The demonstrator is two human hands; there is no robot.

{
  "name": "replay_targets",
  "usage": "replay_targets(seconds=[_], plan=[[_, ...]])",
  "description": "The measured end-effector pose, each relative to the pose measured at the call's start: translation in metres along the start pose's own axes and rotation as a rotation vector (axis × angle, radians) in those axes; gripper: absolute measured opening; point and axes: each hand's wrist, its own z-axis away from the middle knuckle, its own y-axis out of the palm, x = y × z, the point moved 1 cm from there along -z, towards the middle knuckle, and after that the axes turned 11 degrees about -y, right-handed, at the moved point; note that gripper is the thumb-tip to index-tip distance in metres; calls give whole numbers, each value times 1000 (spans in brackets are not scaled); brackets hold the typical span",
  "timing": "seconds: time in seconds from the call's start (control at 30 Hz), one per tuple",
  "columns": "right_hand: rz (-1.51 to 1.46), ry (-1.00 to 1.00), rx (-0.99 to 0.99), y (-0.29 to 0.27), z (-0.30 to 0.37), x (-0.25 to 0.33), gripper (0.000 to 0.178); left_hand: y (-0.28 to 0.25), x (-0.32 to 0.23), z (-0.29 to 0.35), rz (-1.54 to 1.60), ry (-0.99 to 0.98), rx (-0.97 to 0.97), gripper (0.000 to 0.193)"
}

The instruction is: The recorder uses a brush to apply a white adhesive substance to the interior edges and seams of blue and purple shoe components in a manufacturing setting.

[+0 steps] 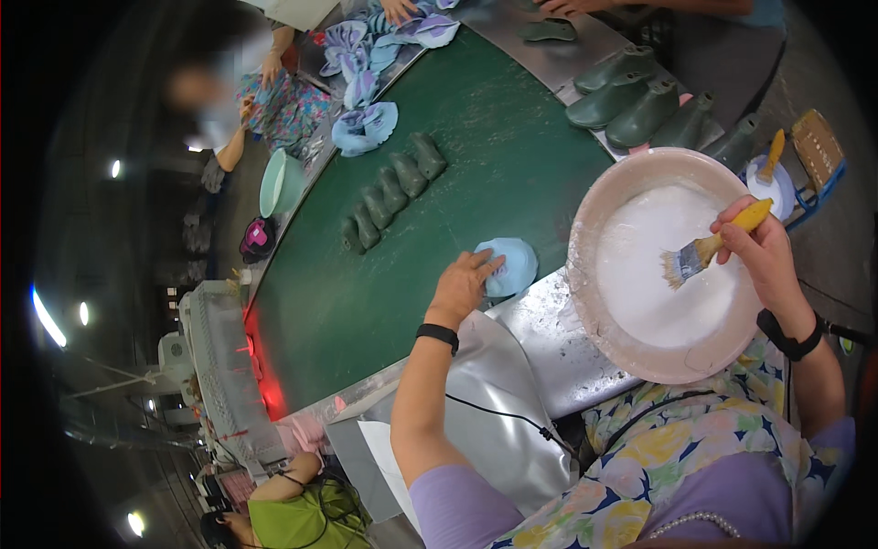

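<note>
My right hand (pixel 759 252) is closed around the yellow handle of a paintbrush (pixel 700 258). The brush's pale bristles hang over a round pink basin (pixel 594 316) that holds a white liquid (pixel 654 306). At the near edge of the green belt, my left hand (pixel 465 282) has its fingers curled over a light blue fabric shoe upper (pixel 515 270); its thumb is hidden. The upper lies just left of the basin.
Several dark green shoe lasts (pixel 389 192) stand in a row on the green belt (pixel 338 320); more lasts (pixel 631 105) stand beyond the basin. Blue and purple uppers (pixel 366 126) lie at the far left. Another brush (pixel 774 156) rests in a white tub (pixel 777 190). Co-workers sit around the belt.
</note>
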Motion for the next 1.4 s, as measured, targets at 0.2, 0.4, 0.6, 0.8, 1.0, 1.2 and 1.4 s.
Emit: replay_targets(seconds=[0.2,0.4,0.6,0.8,1.0,1.2,1.4], plan=[[167,6,116,12,0,2,16,7,-37,-10,370,-58,-152,55],[520,-297,364,10,-5,14,16,-26,-26,29,1655,-372,-302,48],[493,-383,539,33,-19,0,17,-42,-59,88,1865,-527,-260,43],[550,-520,620,49,-22,-9,20,-68,-105,113,1914,-477,-297,48],[503,-402,761,62,-5,-29,21,-85,-130,109,1740,-409,-272,44],[762,-553,978,34,-6,-46,19,-84,-135,99,1629,-414,-154,50],[628,-398,663,2,-26,13,17,-84,-132,73,1605,-386,-59,39]])
